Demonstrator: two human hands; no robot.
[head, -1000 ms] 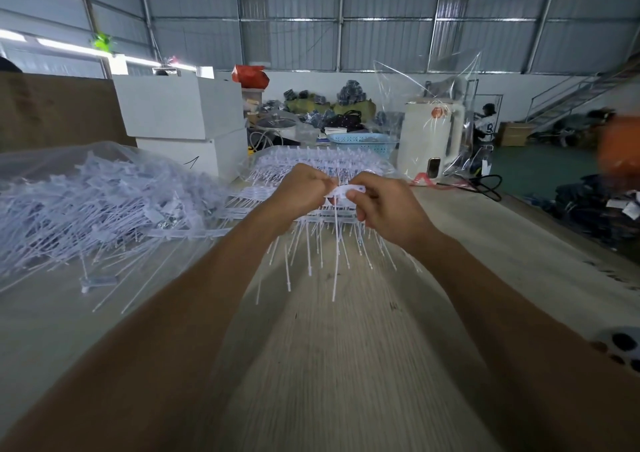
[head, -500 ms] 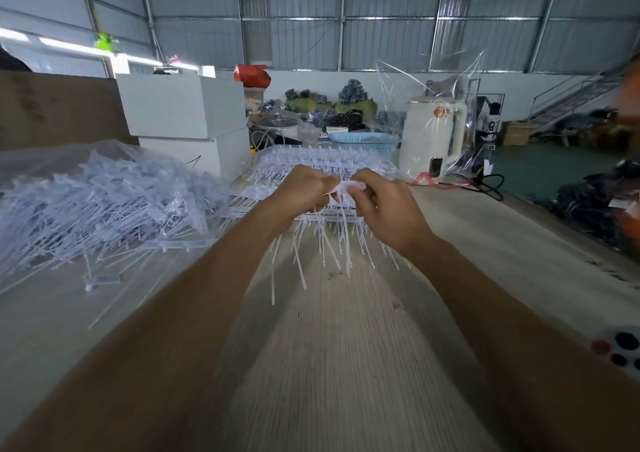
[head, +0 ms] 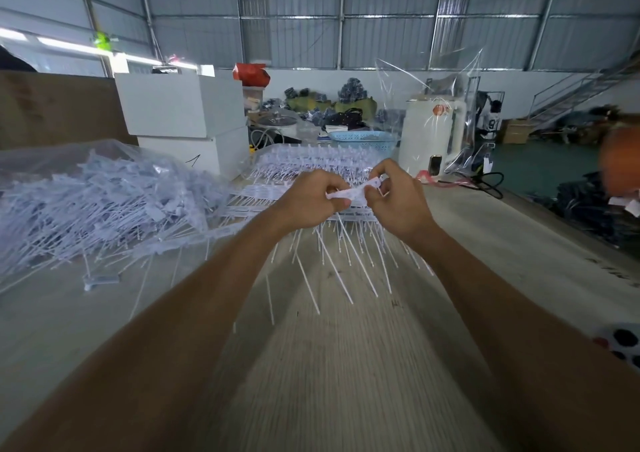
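Pinching a white plastic strip [head: 353, 192] betw. both hands: left hand [head: 313, 198] grips its lower-left end w/ curled fingers, right hand [head: 398, 198] grips the raised right end. Thin tails hang from it above the table [head: 346, 382]. Pile of similar strips [head: 104, 209] lies left in a clear bag; white boxes [head: 183, 112] stand behind.

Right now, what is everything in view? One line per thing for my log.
tie strip: one, white, pinched between both hands, tails hanging toward the table
loose ties: a heap, white, in a clear bag, table left
stacked strips: several, white, behind the hands
boxes: two, white, stacked, behind the heap
basket: one, blue, behind the stacked strips
machine: one, white, far right
cable: one, black, beside the machine
table: one, pale wood
left hand: pinches the strip's left end
right hand: pinches its right end
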